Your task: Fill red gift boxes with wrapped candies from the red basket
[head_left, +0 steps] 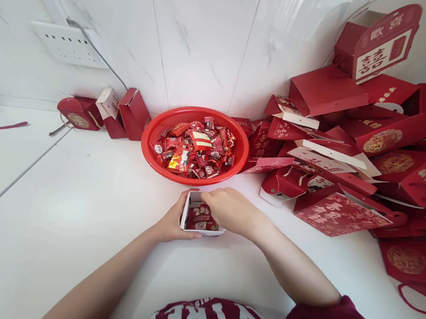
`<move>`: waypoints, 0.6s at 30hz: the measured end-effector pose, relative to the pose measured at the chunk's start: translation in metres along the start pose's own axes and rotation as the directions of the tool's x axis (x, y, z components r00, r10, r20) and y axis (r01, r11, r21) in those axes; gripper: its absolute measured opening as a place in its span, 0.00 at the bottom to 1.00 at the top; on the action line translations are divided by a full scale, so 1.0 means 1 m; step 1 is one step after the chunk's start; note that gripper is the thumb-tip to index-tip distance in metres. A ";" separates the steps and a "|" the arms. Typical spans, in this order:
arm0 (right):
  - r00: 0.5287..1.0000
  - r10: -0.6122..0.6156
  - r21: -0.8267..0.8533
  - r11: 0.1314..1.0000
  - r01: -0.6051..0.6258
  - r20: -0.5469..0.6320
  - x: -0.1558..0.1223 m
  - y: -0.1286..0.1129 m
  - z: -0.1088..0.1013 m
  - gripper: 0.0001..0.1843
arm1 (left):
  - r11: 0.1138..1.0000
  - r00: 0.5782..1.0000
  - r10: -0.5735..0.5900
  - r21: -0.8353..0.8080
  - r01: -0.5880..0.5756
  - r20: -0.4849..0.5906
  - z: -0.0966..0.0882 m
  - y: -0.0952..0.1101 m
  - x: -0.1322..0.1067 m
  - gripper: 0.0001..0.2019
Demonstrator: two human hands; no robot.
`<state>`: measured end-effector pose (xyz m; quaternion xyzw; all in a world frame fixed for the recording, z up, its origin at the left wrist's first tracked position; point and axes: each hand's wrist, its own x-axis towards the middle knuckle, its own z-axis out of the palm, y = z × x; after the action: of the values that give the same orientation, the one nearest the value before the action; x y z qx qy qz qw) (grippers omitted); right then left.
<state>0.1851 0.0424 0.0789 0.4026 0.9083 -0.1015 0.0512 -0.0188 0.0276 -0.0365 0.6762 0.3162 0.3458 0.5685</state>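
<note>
A small open box (191,205), white inside, stands on the white table (76,226) just in front of a round red basket (159,128). Red wrapped candies (201,220) lie in the box. My left hand (171,222) grips the box's left wall. My right hand (226,209) reaches over the box's right side, fingers curled down into it among the candies; what the fingers hold is hidden. The basket is heaped with red wrapped candies (196,150).
A big pile of red gift boxes (350,158), some flat and some folded, fills the right side against the wall. Three more red boxes (107,113) sit at the left by the wall. A white power strip (69,43) hangs on the wall.
</note>
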 end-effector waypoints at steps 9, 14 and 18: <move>0.996 -0.090 0.075 0.993 0.090 0.002 0.000 -0.002 0.011 0.11 | 0.999 1.000 -0.009 0.034 0.009 -0.003 -0.001 0.001 -0.001 0.50; 0.993 -0.092 0.090 0.992 0.085 0.077 0.010 -0.003 0.026 0.11 | 0.998 1.000 -0.014 0.066 0.014 -0.002 -0.002 -0.001 -0.001 0.52; 0.993 -0.106 0.173 0.979 0.112 -0.044 0.008 -0.003 0.026 0.11 | 0.997 1.000 -0.004 0.081 0.005 -0.008 -0.001 0.002 0.000 0.51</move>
<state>0.1778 0.0402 0.0523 0.3571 0.9172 -0.1766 -0.0055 -0.0195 0.0277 -0.0345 0.6967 0.3337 0.3339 0.5402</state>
